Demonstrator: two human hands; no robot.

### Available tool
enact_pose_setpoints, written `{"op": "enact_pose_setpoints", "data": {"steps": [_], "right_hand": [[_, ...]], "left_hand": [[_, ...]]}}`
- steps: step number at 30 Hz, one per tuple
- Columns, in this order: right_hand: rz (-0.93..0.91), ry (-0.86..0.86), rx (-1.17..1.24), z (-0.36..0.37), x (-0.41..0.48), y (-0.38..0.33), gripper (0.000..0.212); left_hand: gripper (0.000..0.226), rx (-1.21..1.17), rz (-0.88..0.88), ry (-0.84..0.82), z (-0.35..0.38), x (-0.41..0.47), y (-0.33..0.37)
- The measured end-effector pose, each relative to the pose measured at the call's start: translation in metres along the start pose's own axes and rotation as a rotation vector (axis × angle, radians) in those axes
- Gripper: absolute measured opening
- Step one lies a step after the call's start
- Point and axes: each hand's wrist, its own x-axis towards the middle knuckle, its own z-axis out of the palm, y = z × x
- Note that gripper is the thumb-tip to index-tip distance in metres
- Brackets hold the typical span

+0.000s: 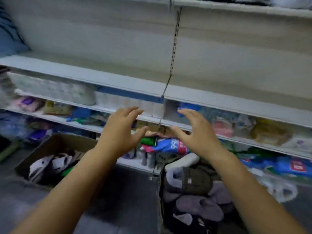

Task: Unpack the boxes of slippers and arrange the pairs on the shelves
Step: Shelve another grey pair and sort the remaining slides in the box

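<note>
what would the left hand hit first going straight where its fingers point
Likely the row of white packs on the white metal shelf ahead of the left hand; depth is unclear.

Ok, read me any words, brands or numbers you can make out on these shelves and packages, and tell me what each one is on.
No text can be read for certain; the whole frame is motion-blurred.
Blue and pink packet at centre: large white characters, too blurred to read.
Red label at the lower right: white marks, too blurred to read.
</note>
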Motion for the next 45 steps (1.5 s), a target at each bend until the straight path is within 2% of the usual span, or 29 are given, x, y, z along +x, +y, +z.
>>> {"op": "enact_pose_setpoints", "data": {"steps": [5,11,16,19,23,32,39,45], "right_hand": [[-0.111,-0.225,0.121,0.117,-0.018,-0.063,0.053],[-0.152,-0.474,0.190,0.218,-0.029,-0.116,0.056],[-0.147,-0.621,0.189,0.289,-0.006,-0.132,0.053],[-0.132,-0.664,0.180,0.332,0.025,-0.134,0.053],[-0.129,-0.772,0.202,0.387,0.083,-0.137,0.043],[-0.105,-1.094,0.118,0.504,0.174,-0.135,0.052],[0.108,-1.227,0.072,0.590,0.192,-0.136,0.053],[0.388,-1.188,0.017,0.639,0.192,-0.134,0.040]], "left_hand": [[0.059,0.066,-0.239,-0.048,-0.016,-0.110,-0.083],[0.062,0.105,-0.609,-0.051,-0.027,-0.206,-0.143],[0.057,0.084,-0.854,0.043,-0.023,-0.240,-0.190],[0.057,0.150,-0.946,-0.007,-0.015,-0.246,-0.230],[0.056,0.183,-1.088,-0.151,0.000,-0.238,-0.281],[0.060,0.098,-1.282,-0.273,0.034,-0.214,-0.378],[0.061,0.018,-1.329,-0.406,0.055,-0.219,-0.460],[0.060,-0.078,-1.230,-0.574,0.077,-0.221,-0.541]]}}
